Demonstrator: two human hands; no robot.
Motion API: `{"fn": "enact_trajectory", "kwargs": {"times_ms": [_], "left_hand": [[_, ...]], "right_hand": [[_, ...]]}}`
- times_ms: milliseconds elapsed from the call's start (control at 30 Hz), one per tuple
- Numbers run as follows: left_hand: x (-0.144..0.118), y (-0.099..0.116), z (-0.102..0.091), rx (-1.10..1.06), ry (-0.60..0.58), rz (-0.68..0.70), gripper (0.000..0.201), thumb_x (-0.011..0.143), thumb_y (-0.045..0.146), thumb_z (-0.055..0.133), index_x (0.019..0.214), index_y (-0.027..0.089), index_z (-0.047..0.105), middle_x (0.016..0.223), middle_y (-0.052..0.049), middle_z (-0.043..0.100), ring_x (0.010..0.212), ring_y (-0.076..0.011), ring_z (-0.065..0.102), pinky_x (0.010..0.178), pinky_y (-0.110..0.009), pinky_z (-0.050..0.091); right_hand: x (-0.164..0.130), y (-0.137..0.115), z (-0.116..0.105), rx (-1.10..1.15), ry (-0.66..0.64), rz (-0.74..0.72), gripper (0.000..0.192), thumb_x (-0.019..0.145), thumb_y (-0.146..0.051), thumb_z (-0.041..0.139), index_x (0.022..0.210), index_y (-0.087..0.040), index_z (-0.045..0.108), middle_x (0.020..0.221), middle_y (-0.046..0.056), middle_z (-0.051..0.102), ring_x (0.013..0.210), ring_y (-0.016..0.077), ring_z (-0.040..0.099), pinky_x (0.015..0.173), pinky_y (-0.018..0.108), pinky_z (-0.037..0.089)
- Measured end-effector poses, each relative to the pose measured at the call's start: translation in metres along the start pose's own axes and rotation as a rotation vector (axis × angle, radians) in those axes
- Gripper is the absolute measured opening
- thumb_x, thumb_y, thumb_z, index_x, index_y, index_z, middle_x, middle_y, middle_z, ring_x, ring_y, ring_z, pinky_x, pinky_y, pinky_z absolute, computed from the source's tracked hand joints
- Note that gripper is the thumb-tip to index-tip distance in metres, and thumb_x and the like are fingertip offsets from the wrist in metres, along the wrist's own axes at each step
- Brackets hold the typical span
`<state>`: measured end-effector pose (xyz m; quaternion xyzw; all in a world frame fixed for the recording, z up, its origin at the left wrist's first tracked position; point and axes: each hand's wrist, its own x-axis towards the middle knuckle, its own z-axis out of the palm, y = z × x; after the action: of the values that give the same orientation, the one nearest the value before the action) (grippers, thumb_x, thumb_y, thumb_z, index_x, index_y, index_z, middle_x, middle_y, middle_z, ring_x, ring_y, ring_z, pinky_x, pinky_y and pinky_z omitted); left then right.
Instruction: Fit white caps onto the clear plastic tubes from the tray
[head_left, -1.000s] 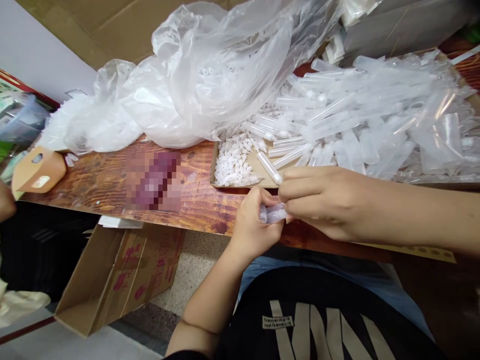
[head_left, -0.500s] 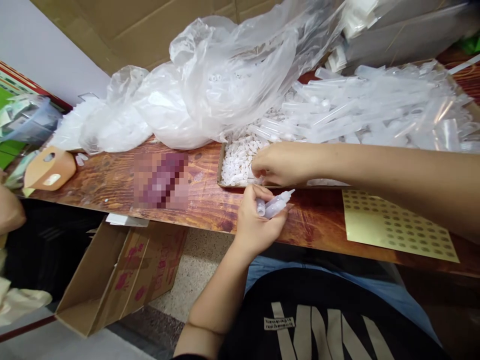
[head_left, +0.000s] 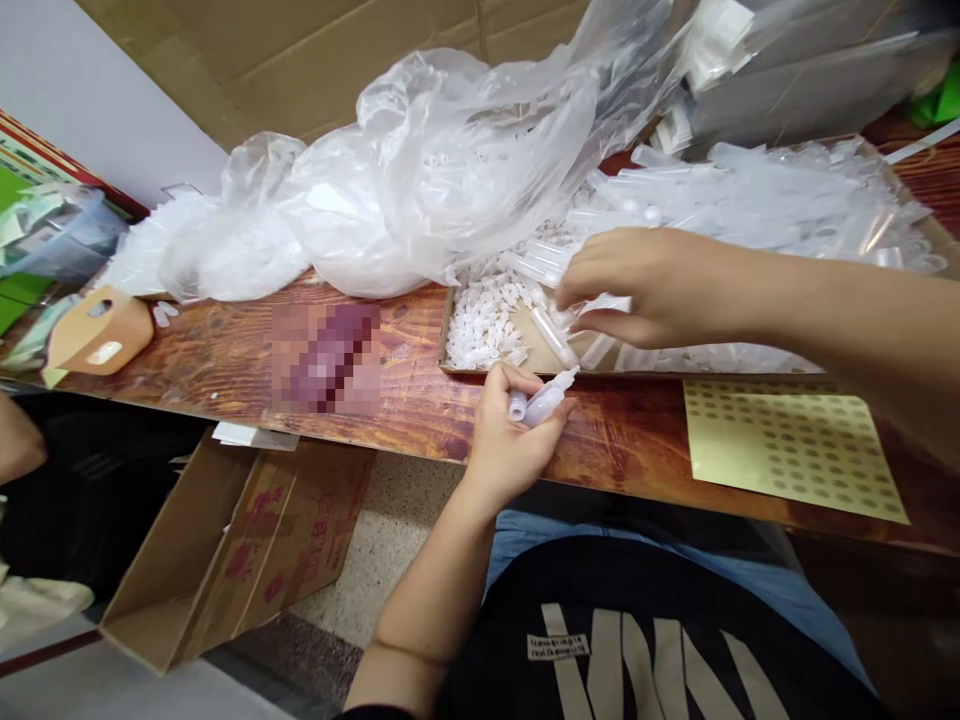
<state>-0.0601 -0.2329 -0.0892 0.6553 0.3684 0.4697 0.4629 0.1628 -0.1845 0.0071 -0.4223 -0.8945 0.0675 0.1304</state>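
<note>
My left hand (head_left: 510, 440) is wrapped round small translucent plastic tubes (head_left: 545, 402) at the table's front edge. One tube has a narrow pointed tip, and a round open end shows beside it. Just above the shallow cardboard tray (head_left: 442, 340) is my right hand (head_left: 626, 285), thumb and fingers apart with nothing visible between them. Under and beside its fingertips lie loose clear tubes (head_left: 553, 337). Small white tips (head_left: 480, 325) are heaped in the tray's left end. Many more clear tubes (head_left: 750, 200) fill the right side, partly hidden by my right arm.
Clear plastic bags (head_left: 352, 220) bulge behind the tray. A yellow sticker sheet (head_left: 795, 450) lies at the front right. At left are an orange holder (head_left: 101, 335) and a blue basket (head_left: 67, 240). An open cardboard box (head_left: 247, 540) stands below the table. Another person's arm (head_left: 19, 440) shows at far left.
My right hand has moved right and away from me, from the heap of white tips to the clear tubes. My left hand keeps its hold on the tubes.
</note>
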Motion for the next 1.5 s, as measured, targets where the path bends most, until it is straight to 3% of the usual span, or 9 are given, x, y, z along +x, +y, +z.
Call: {"fn": "enact_trajectory", "kwargs": {"times_ms": [100, 200, 333, 600, 800, 1033, 1200, 1367, 1500], "left_hand": [[0.0, 0.0, 0.001, 0.01, -0.019, 0.008, 0.037, 0.084, 0.033, 0.082, 0.087, 0.022, 0.047, 0.086, -0.002, 0.063, 0.074, -0.0159, 0.059, 0.07, -0.032, 0.047], [0.001, 0.002, 0.001, 0.016, -0.033, 0.014, 0.035, 0.085, 0.032, 0.081, 0.086, 0.022, 0.048, 0.085, -0.001, 0.062, 0.073, -0.0153, 0.059, 0.069, -0.031, 0.046], [0.002, 0.003, 0.001, 0.039, -0.033, 0.049, 0.032, 0.086, 0.029, 0.079, 0.087, 0.022, 0.049, 0.085, -0.002, 0.063, 0.074, -0.015, 0.059, 0.069, -0.031, 0.046], [0.002, 0.001, 0.0, -0.001, -0.064, 0.042, 0.033, 0.089, 0.032, 0.08, 0.088, 0.022, 0.048, 0.088, -0.002, 0.062, 0.077, -0.0158, 0.06, 0.072, -0.032, 0.048], [0.002, 0.0, 0.0, -0.01, -0.06, 0.055, 0.034, 0.088, 0.03, 0.081, 0.087, 0.021, 0.049, 0.087, -0.001, 0.059, 0.078, -0.0151, 0.058, 0.073, -0.03, 0.048], [0.001, 0.0, -0.002, -0.017, -0.064, 0.059, 0.033, 0.088, 0.029, 0.08, 0.087, 0.021, 0.049, 0.089, -0.001, 0.061, 0.081, -0.0149, 0.06, 0.077, -0.03, 0.049], [0.002, 0.003, -0.002, -0.023, -0.077, 0.04, 0.038, 0.082, 0.028, 0.087, 0.085, 0.02, 0.05, 0.084, 0.0, 0.06, 0.075, -0.0129, 0.057, 0.07, -0.027, 0.046], [0.003, 0.004, -0.003, -0.039, -0.085, 0.032, 0.036, 0.083, 0.028, 0.086, 0.084, 0.02, 0.051, 0.087, -0.001, 0.062, 0.079, -0.014, 0.06, 0.074, -0.028, 0.048], [0.003, 0.003, -0.005, -0.048, -0.121, 0.056, 0.033, 0.082, 0.023, 0.085, 0.086, 0.02, 0.052, 0.089, -0.001, 0.062, 0.08, -0.0139, 0.059, 0.074, -0.027, 0.047]], "right_hand": [[-0.023, -0.006, -0.009, 0.214, 0.108, -0.011, 0.016, 0.094, -0.029, 0.056, 0.1, -0.025, 0.07, 0.099, 0.005, 0.072, 0.092, 0.0204, 0.067, 0.08, 0.034, 0.048], [-0.035, -0.018, -0.009, 0.324, 0.07, -0.05, 0.017, 0.095, -0.029, 0.055, 0.101, -0.026, 0.071, 0.098, 0.005, 0.073, 0.09, 0.0193, 0.068, 0.08, 0.033, 0.049], [-0.033, -0.026, -0.003, 0.303, 0.057, -0.119, 0.021, 0.097, -0.024, 0.051, 0.097, -0.023, 0.072, 0.092, 0.007, 0.071, 0.088, 0.0203, 0.066, 0.08, 0.035, 0.05], [-0.039, -0.021, -0.005, 0.276, 0.113, -0.125, 0.019, 0.101, -0.025, 0.053, 0.098, -0.027, 0.072, 0.092, 0.005, 0.071, 0.088, 0.0195, 0.066, 0.078, 0.034, 0.051], [-0.036, -0.025, 0.009, 0.285, 0.147, -0.201, 0.024, 0.103, -0.019, 0.049, 0.099, -0.019, 0.072, 0.09, 0.007, 0.069, 0.088, 0.0201, 0.064, 0.081, 0.034, 0.051], [-0.038, -0.023, 0.023, 0.394, 0.141, -0.159, 0.023, 0.103, -0.023, 0.049, 0.102, -0.019, 0.072, 0.087, 0.007, 0.067, 0.078, 0.019, 0.062, 0.072, 0.031, 0.047], [-0.039, -0.027, 0.029, 0.308, 0.044, -0.056, 0.038, 0.107, -0.033, 0.043, 0.079, -0.019, 0.065, 0.073, 0.007, 0.061, 0.069, 0.0196, 0.055, 0.066, 0.032, 0.041], [-0.043, -0.036, 0.026, 0.371, 0.051, -0.073, 0.023, 0.102, -0.027, 0.05, 0.109, -0.017, 0.07, 0.098, 0.011, 0.07, 0.088, 0.0228, 0.064, 0.077, 0.033, 0.048], [-0.045, -0.041, 0.029, 0.269, 0.02, -0.01, 0.027, 0.104, -0.028, 0.046, 0.099, -0.016, 0.069, 0.082, 0.009, 0.067, 0.073, 0.0214, 0.061, 0.07, 0.033, 0.045]]}}
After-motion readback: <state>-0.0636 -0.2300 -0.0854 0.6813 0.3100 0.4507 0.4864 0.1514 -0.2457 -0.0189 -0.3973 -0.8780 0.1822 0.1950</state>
